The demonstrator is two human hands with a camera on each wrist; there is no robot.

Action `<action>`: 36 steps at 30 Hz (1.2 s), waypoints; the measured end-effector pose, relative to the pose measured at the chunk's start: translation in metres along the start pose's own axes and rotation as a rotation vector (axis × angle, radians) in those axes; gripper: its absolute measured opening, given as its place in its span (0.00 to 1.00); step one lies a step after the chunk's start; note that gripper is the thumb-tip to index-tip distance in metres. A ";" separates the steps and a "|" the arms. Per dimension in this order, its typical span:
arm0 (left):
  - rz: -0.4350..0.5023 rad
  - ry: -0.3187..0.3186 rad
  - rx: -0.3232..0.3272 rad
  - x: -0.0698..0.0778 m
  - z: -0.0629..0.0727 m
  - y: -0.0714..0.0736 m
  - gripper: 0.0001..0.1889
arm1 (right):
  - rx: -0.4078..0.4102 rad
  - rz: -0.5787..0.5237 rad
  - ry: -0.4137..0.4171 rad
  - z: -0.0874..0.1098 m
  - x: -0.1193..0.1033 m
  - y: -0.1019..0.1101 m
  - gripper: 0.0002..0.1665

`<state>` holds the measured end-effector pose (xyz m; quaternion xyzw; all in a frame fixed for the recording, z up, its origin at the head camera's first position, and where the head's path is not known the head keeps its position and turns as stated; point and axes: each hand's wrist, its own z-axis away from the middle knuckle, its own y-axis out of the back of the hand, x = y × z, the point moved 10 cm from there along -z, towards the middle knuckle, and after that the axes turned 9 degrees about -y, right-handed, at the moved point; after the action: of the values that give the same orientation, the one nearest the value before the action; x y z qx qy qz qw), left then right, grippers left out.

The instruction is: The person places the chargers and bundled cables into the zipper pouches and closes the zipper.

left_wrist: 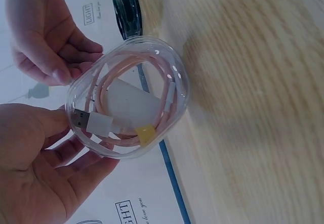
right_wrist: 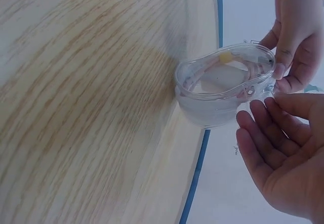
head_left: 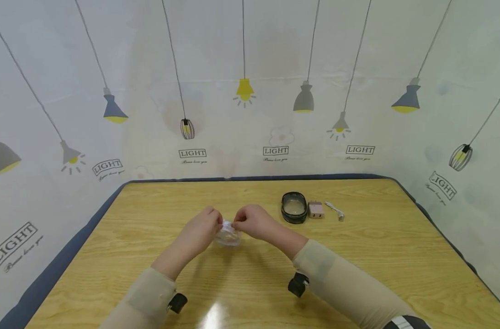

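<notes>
A clear plastic case (left_wrist: 178, 77) with a rounded outline is held over the table in front of me. Coiled inside it lies a pink charging cable (left_wrist: 98, 92), with a white USB plug (left_wrist: 99, 124) and a yellow tab (left_wrist: 146, 135). My left hand (head_left: 200, 228) pinches the case at one end of its edge. On the other side my right hand (head_left: 256, 222) has thumb and forefinger at the same edge, beside a small clasp (right_wrist: 270, 88). The other fingers of the right hand are loosely bent below the case in the right wrist view.
Toward the back right of the wooden table (head_left: 357, 256) stands a black-rimmed, see-through case (head_left: 294, 208). Next to it are a pink charger plug (head_left: 316, 209) and a short white cable (head_left: 335, 211). A lamp-printed cloth (head_left: 217, 160) hangs behind the table and along its sides.
</notes>
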<state>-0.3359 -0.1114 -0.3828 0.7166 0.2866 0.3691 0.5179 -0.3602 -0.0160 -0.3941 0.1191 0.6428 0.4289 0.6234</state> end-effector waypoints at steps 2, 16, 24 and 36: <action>0.049 0.017 0.013 -0.004 0.002 0.000 0.03 | -0.011 -0.034 -0.009 0.001 0.000 0.000 0.09; 0.243 0.052 0.119 -0.018 0.011 0.006 0.03 | -0.009 -0.111 -0.029 -0.005 0.010 -0.002 0.06; 0.231 0.052 0.113 -0.008 0.007 0.008 0.02 | -0.010 -0.099 0.000 -0.001 0.004 -0.003 0.05; 0.181 0.042 0.125 0.004 0.002 0.008 0.02 | -0.009 -0.065 -0.038 0.000 0.008 -0.001 0.05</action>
<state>-0.3320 -0.1111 -0.3749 0.7626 0.2539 0.4106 0.4305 -0.3613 -0.0110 -0.4009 0.1035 0.6326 0.4087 0.6497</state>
